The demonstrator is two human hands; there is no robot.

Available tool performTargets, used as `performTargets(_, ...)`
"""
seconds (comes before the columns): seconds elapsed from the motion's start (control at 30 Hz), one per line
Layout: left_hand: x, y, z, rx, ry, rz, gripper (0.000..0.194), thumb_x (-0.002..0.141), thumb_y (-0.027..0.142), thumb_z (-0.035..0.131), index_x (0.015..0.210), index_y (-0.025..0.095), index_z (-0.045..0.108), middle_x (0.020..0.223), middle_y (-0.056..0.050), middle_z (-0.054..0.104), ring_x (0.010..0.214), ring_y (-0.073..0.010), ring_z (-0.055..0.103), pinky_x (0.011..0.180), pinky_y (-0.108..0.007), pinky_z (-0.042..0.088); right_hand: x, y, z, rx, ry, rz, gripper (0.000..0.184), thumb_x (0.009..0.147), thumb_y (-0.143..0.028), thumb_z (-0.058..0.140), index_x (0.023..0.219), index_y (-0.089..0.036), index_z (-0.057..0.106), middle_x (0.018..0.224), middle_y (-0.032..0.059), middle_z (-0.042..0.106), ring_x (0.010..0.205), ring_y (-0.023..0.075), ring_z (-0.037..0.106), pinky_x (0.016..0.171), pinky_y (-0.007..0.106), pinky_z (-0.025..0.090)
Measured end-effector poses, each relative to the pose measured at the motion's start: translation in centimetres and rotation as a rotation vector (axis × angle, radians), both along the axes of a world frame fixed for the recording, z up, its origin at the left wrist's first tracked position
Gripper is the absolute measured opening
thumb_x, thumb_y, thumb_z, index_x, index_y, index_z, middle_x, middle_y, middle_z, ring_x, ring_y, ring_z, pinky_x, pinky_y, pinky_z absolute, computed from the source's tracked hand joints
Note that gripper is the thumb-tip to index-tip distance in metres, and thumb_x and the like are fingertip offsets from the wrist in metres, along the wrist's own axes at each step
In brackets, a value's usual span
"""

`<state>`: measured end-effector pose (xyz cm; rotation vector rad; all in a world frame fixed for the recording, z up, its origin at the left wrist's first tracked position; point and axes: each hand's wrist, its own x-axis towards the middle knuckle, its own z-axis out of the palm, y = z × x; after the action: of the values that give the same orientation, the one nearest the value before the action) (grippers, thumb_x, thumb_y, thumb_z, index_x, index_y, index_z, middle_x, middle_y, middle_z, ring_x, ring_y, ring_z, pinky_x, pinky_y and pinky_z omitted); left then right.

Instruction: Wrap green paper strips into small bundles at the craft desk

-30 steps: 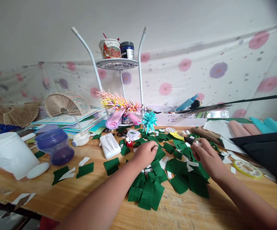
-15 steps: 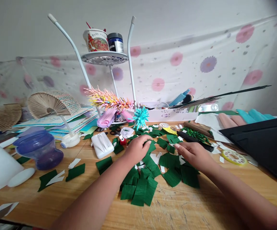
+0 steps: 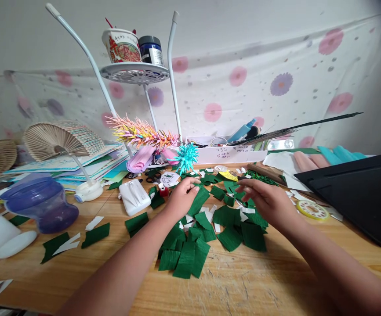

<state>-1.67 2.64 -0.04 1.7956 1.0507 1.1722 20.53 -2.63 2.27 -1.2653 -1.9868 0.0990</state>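
My left hand (image 3: 184, 196) is closed in a pinch at the middle of the table, on a green crepe paper piece (image 3: 199, 200) that hangs from the thumb and fingertips. To its right, my right hand (image 3: 263, 195) hovers over the scattered paper with bent, slightly parted fingers, and I see nothing held in it. Just beyond its fingertips lies a yellow-bladed tool (image 3: 228, 176), whose dark handle is mostly hidden behind the hand. Cut green crepe paper pieces (image 3: 185, 259) and white paper scraps (image 3: 217, 227) lie below and between both hands.
A turquoise spiky flower (image 3: 186, 157) and a multicoloured spiky stem (image 3: 144, 132) stand ahead by a white rack (image 3: 134, 73). To the left are a white case (image 3: 135, 196) and a purple container (image 3: 40, 204). At right lie a yellow tape roll (image 3: 313, 210) and a black panel (image 3: 358, 193).
My right hand has lifted and turned, its thumb and finger no longer pinched together. The left hand still pinches the green paper, which now shows more of its face. The view has shifted slightly.
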Motion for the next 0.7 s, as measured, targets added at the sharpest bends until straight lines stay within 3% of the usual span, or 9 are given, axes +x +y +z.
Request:
performTargets(0.13, 0.0, -0.2, 0.1, 0.055, 0.058, 0.006, 0.017, 0.074, 0.021, 0.044, 0.089, 0.018, 0.049, 0.064, 0.003, 0.05, 0.055, -0.0086, 0.045, 0.051, -0.019, 0.035, 0.1, 0.0, 0.5, -0.089, -0.175, -0.049, 0.026, 0.08, -0.037, 0.036, 0.073, -0.021, 0.056, 0.053, 0.0009, 0.057, 0.052, 0.0161, 0.053, 0.05, 0.025, 0.036)
performTargets(0.27, 0.0, -0.2, -0.1, 0.081, 0.113, 0.013, 0.017, 0.075, 0.021, 0.044, 0.09, 0.017, 0.05, 0.068, 0.001, 0.051, 0.06, -0.0098, 0.047, 0.054, -0.02, 0.037, 0.2, 0.2, 0.6, -0.082, -0.195, -0.1, 0.033, 0.081, -0.04, 0.03, 0.06, -0.02, 0.044, 0.054, 0.001, 0.049, 0.05, 0.0146, 0.046, 0.047, 0.024, 0.03)
performTargets(0.43, -0.1, 0.1, -0.2, 0.013, 0.021, -0.015, 0.018, 0.074, 0.021, 0.044, 0.091, 0.017, 0.049, 0.068, 0.002, 0.051, 0.058, -0.0086, 0.047, 0.053, -0.019, 0.036, 0.5, 0.8, -0.3, -0.186, -0.115, -0.104, 0.029, 0.083, -0.039, 0.025, 0.063, -0.021, 0.034, 0.061, 0.0003, 0.046, 0.056, 0.0142, 0.045, 0.049, 0.024, 0.034)
performTargets(0.6, -0.3, 0.4, -0.5, -0.02, -0.018, -0.028, 0.017, 0.075, 0.024, 0.044, 0.091, 0.019, 0.048, 0.068, 0.002, 0.052, 0.055, -0.0081, 0.047, 0.051, -0.019, 0.036, 0.5, 1.0, -0.5, -0.282, -0.08, -0.002, 0.023, 0.083, -0.035, 0.027, 0.074, -0.02, 0.042, 0.073, 0.0021, 0.051, 0.068, 0.0156, 0.048, 0.06, 0.026, 0.038)
performTargets(0.7, -0.3, 0.5, -0.6, -0.022, -0.021, -0.028, 0.019, 0.075, 0.023, 0.043, 0.094, 0.019, 0.047, 0.071, 0.001, 0.054, 0.057, -0.0088, 0.049, 0.052, -0.019, 0.037, 0.3, 0.7, 0.0, -0.303, -0.167, 0.081, 0.022, 0.082, -0.031, 0.031, 0.076, -0.019, 0.049, 0.072, 0.002, 0.055, 0.067, 0.0157, 0.049, 0.058, 0.025, 0.037)
